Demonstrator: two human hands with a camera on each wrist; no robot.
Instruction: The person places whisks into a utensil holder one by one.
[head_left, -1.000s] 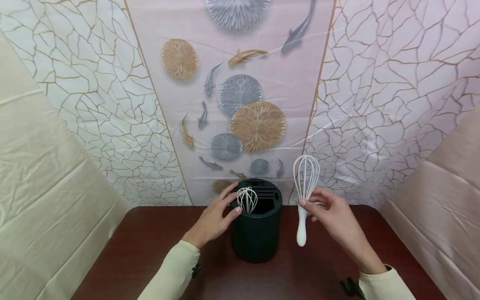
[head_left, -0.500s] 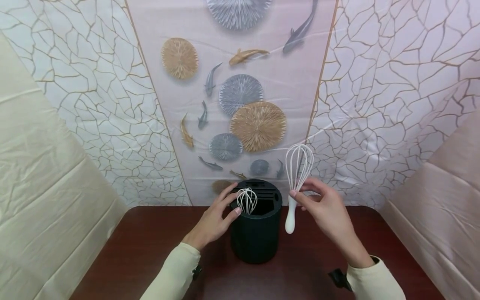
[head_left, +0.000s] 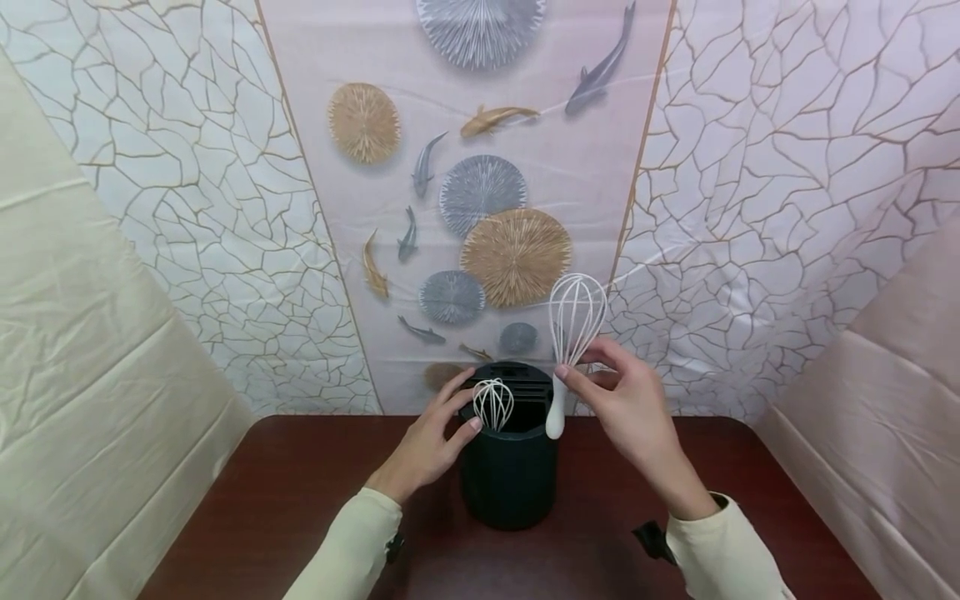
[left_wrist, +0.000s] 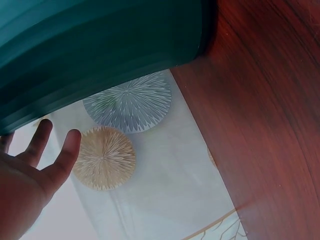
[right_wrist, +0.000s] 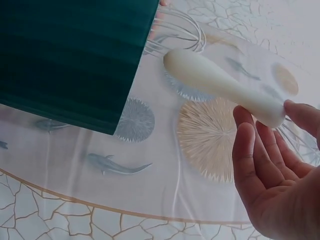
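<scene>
A dark green utensil holder (head_left: 510, 483) stands upright on the table, slots along the back of its top and a wide opening in front. From that opening rises the wire head of a whisk (head_left: 492, 406); its handle is hidden inside. My left hand (head_left: 426, 446) rests at the holder's left rim, fingers spread and thumb near the front edge. With thumb and fingertips my right hand (head_left: 633, 408) pinches a second white whisk (head_left: 557, 406) where wires meet handle. Its wires point up, and the handle end overlaps the holder's right rim in the head view, apart from it in the right wrist view.
The reddish-brown table (head_left: 300, 517) has rounded back corners. A patterned cloth (head_left: 487, 183) with fish and round motifs hangs behind it. Plain beige cloth (head_left: 82, 350) slopes down on the left side, and similar cloth (head_left: 885, 400) on the right.
My right hand has moved left and upward with the whisk, bringing its handle end from beside the holder to its right rim. The left hand has stayed in place.
</scene>
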